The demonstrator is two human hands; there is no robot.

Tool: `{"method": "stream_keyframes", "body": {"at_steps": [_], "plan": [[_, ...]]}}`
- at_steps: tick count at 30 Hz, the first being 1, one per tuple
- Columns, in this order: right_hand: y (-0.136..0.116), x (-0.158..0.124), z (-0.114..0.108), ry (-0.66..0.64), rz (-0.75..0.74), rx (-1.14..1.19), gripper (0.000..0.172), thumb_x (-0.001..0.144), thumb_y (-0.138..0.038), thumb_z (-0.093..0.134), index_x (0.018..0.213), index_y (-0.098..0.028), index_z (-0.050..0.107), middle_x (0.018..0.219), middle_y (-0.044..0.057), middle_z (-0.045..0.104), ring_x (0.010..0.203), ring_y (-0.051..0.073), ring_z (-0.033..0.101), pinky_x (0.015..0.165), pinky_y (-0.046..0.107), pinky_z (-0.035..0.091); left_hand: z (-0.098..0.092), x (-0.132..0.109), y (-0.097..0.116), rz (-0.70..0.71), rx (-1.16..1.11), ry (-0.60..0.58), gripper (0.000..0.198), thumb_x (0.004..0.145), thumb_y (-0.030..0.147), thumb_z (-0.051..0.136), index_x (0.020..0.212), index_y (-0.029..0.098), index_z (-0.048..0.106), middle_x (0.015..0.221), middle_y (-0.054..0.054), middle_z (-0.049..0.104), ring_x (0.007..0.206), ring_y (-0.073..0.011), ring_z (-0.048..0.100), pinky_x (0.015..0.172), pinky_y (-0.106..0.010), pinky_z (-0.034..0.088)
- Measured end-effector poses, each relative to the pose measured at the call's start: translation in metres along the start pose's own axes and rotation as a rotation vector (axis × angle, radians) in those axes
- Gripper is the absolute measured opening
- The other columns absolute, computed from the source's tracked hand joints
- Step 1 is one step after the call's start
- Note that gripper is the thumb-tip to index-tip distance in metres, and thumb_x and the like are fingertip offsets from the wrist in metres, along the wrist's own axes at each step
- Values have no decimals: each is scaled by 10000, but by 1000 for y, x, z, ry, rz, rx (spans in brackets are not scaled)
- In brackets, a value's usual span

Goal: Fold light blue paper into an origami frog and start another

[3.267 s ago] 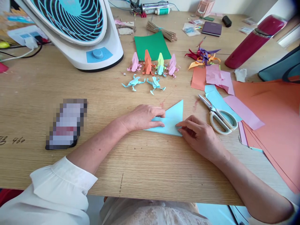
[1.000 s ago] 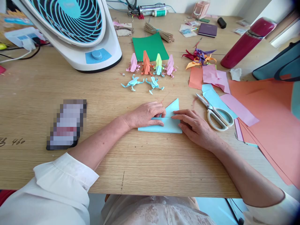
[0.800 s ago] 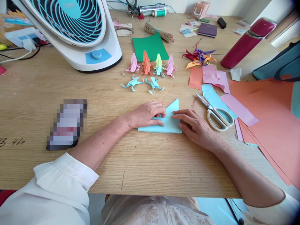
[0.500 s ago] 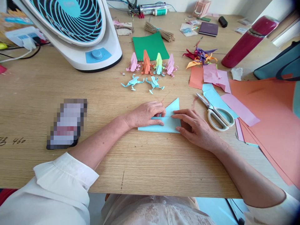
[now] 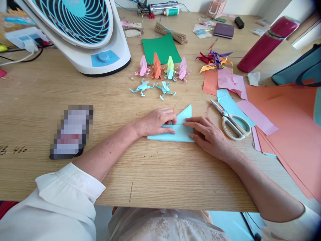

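A folded sheet of light blue paper (image 5: 180,134) lies on the desk in front of me, its lower part turned up in a long flap and a pointed corner rising at the upper right. My left hand (image 5: 162,121) grips its left part, thumb along the flap and fingers curled on the layer behind. At the right edge, my right hand (image 5: 207,134) holds the paper between thumb and fingers, fingertips on the flap's upper edge. Scissors (image 5: 232,122) with white handles lie right of that hand. Beyond the paper sit two light blue origami frogs (image 5: 165,88).
More paper frogs (image 5: 156,67) stand before a green sheet (image 5: 162,50). A fan (image 5: 105,60) is at the back left, a phone (image 5: 71,132) at the left. Paper scraps (image 5: 232,80), large orange sheets (image 5: 288,134) and a red flask (image 5: 265,47) occupy the right.
My right thumb has shifted very slightly right along the paper's edge. Both hands otherwise stay in place, and the paper keeps its shape.
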State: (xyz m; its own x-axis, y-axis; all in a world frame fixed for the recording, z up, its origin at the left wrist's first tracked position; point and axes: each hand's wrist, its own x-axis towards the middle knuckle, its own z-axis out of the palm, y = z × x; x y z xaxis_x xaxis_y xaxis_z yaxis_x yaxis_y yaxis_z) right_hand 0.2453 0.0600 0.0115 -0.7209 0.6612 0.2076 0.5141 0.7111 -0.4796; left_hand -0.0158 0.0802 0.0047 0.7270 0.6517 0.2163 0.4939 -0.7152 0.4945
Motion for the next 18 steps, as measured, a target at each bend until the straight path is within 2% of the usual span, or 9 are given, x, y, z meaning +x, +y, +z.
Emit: {"method": "stream_keyframes", "body": {"at_steps": [18], "plan": [[0, -1, 1, -12, -13, -54, 395, 945, -304, 568, 1333, -230, 555, 1350, 109, 545, 1183, 275, 504, 1032, 468, 425, 0, -1, 2, -8, 3, 10, 235, 872, 400, 646, 898, 175, 584, 824, -21, 548, 772, -168, 508, 714, -284, 396]]}}
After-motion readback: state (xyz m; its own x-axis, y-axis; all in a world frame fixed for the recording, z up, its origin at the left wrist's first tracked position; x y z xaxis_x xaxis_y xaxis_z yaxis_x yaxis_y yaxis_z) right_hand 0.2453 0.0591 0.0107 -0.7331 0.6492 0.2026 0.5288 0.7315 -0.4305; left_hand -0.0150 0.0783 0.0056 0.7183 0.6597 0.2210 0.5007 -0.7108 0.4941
